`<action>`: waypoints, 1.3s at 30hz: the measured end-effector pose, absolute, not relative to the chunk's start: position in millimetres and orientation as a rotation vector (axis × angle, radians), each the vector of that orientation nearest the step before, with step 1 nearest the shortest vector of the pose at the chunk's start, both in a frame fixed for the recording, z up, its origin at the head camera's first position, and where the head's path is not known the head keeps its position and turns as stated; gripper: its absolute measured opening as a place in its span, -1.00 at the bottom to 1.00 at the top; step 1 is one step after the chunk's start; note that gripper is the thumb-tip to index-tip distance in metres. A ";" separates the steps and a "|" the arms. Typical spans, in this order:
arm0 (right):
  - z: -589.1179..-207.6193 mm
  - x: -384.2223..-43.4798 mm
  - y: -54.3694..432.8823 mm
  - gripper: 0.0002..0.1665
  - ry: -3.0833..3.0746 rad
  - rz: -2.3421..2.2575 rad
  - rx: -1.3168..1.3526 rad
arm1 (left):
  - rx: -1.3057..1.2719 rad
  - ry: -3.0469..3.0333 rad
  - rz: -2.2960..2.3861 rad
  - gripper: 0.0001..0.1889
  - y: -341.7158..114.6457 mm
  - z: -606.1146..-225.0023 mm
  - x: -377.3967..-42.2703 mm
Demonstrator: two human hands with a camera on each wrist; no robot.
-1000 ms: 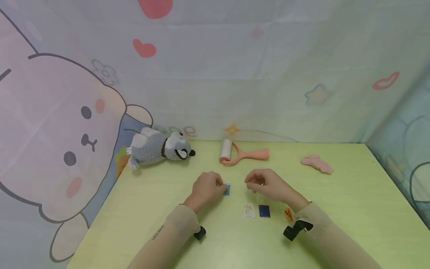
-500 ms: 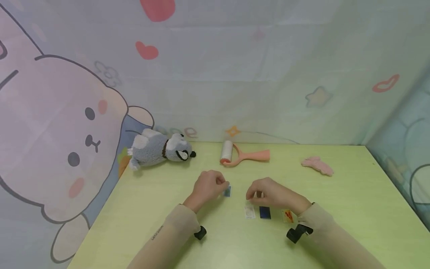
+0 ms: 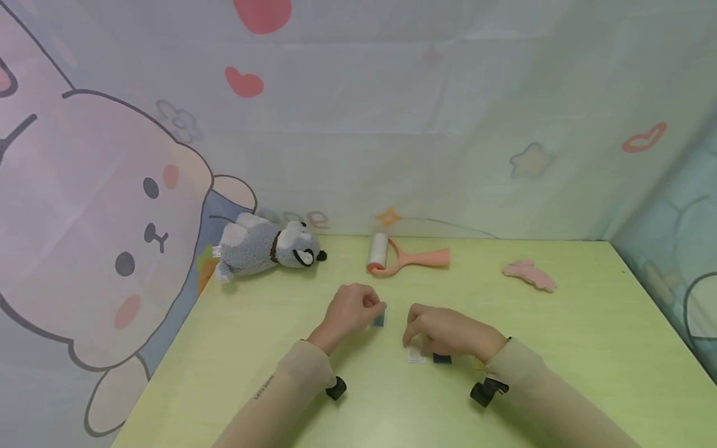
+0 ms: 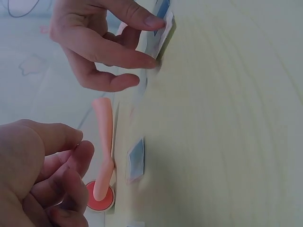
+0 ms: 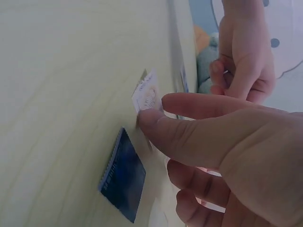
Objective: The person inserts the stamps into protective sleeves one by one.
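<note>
My right hand [image 3: 450, 330] reaches down over a row of postage stamps. Its thumb and index finger pinch the edges of a white stamp [image 5: 147, 92], which tilts up from the table. Beside that lies a dark blue stamp [image 5: 124, 175] with a perforated edge, partly covered by the hand in the head view. A yellow-orange stamp [image 3: 478, 363] is mostly hidden behind the right wrist. My left hand [image 3: 350, 311] hovers at a light blue stamp [image 4: 136, 158] on the table. Its fingers are loosely curled, thumb near index, and no object shows between them.
At the back of the light green table [image 3: 313, 410] lie a grey plush toy [image 3: 252, 249], a lint roller [image 3: 420, 257] with an orange handle, and a pink fuzzy piece [image 3: 529, 275]. A printed cloth backdrop [image 3: 392, 124] hangs behind.
My right hand has come down and nearer, from above the table to the white stamp, and now pinches it. The left hand stays almost in place beside the light blue stamp.
</note>
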State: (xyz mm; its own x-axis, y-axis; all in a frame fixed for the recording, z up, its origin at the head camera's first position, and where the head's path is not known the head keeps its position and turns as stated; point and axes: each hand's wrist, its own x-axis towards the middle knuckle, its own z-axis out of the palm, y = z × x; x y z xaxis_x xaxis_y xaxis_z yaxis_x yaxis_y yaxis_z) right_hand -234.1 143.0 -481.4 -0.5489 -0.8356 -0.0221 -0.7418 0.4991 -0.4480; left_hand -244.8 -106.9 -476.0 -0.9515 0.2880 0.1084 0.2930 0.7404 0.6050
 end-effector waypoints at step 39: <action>-472.9 -247.7 172.9 -0.89 2.504 -0.905 -1.237 | -0.536 -2.919 -1.021 -0.87 -93.2 -480.1 -246.0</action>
